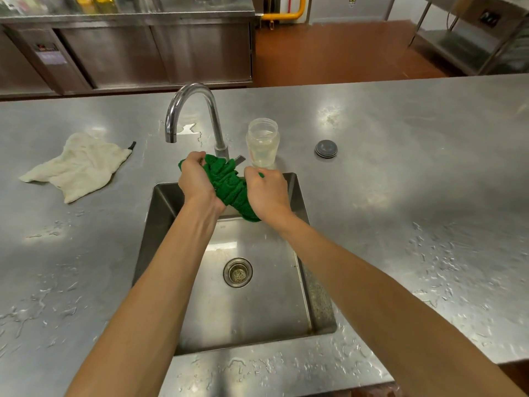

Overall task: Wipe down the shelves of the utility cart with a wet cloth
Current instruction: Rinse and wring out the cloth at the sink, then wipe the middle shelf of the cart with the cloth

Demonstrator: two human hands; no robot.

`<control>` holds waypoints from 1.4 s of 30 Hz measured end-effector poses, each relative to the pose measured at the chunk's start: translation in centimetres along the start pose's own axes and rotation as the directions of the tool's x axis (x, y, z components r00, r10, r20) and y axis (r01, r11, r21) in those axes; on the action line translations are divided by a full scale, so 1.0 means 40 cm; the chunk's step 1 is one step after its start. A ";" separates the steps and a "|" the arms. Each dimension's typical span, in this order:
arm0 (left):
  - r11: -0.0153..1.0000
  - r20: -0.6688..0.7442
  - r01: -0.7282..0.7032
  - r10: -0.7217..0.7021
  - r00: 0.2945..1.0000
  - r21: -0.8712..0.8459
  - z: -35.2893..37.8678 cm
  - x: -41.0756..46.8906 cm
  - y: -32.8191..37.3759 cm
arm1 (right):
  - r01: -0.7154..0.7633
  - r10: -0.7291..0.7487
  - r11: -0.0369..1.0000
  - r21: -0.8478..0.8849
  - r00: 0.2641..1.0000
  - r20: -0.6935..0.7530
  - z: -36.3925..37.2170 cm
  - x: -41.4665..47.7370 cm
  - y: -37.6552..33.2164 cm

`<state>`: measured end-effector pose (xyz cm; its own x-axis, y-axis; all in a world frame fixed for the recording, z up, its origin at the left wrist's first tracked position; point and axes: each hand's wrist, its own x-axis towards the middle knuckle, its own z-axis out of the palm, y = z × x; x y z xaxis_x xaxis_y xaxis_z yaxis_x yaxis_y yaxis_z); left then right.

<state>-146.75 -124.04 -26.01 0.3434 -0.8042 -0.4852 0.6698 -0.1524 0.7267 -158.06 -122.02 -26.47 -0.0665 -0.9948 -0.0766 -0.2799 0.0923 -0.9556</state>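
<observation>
White rag (77,166) lies crumpled on wet steel counter (400,173), far left, untouched. Faucet (191,110) off, no stream visible. Left hand (197,181) curled tight round upper end of green cloth (229,183); right hand (267,193) wrapped round lower end; cloth twisted into rope between them, held over sink (243,305). Clear jar (262,141) and grey lid (326,148) stand right of faucet.

Progress: cloth being wrung, probably already wet; utility cart out of view, shelves unwiped.

Writing: cabinet panel label blurred, unreadable.
</observation>
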 end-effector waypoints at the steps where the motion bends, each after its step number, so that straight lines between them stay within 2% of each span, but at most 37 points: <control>1: 1.000 0.002 -0.003 0.003 1.000 0.014 0.000 -0.003 -0.001 | -0.007 0.007 1.000 0.014 1.000 0.000 -0.003 -0.004 -0.001; 9: 0.998 0.079 -0.026 0.021 0.997 0.064 0.022 -0.084 -0.023 | 0.040 -0.043 0.999 0.032 0.994 0.103 -0.102 -0.051 0.004; 13: 0.995 0.062 -0.044 0.038 0.997 0.089 0.052 -0.131 -0.062 | 0.039 -0.043 0.997 0.063 0.997 0.071 -0.192 -0.093 0.038; 17: 0.996 0.235 -0.040 0.020 0.972 0.080 0.109 -0.229 -0.131 | 0.012 -0.021 0.987 0.162 0.998 0.054 -0.336 -0.151 0.074; 20: 0.999 0.339 -0.013 -0.006 0.941 0.053 0.150 -0.305 -0.191 | -0.036 0.028 0.995 0.089 0.995 0.097 -0.471 -0.212 0.104; 24: 0.981 0.484 0.017 -0.111 0.868 0.194 0.238 -0.489 -0.311 | -0.099 0.091 0.991 0.086 0.992 0.090 -0.650 -0.326 0.167; 29: 0.924 0.553 -0.032 -0.199 0.809 0.380 0.336 -0.688 -0.509 | -0.051 0.062 0.992 0.117 0.994 -0.088 -0.879 -0.513 0.259; 33: 0.870 0.626 -0.103 -0.261 0.735 0.483 0.395 -0.832 -0.670 | -0.044 0.057 0.997 0.058 0.969 -0.240 -1.066 -0.672 0.352; 37: 0.806 0.702 -0.226 -0.295 0.649 0.548 0.447 -0.984 -0.819 | -0.098 0.085 0.995 -0.006 0.900 -0.428 -1.220 -0.834 0.425; 42: 0.748 0.786 -0.357 -0.342 0.515 0.560 0.488 -1.165 -0.980 | -0.047 0.022 0.999 -0.025 0.789 -0.614 -1.369 -1.025 0.527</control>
<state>-201.86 -91.81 -22.39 -0.5701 -0.8133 -0.1163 0.0101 -0.1485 0.9889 -213.69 -77.00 -27.91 -0.6470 -0.7568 0.0933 -0.2999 0.1401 -0.9436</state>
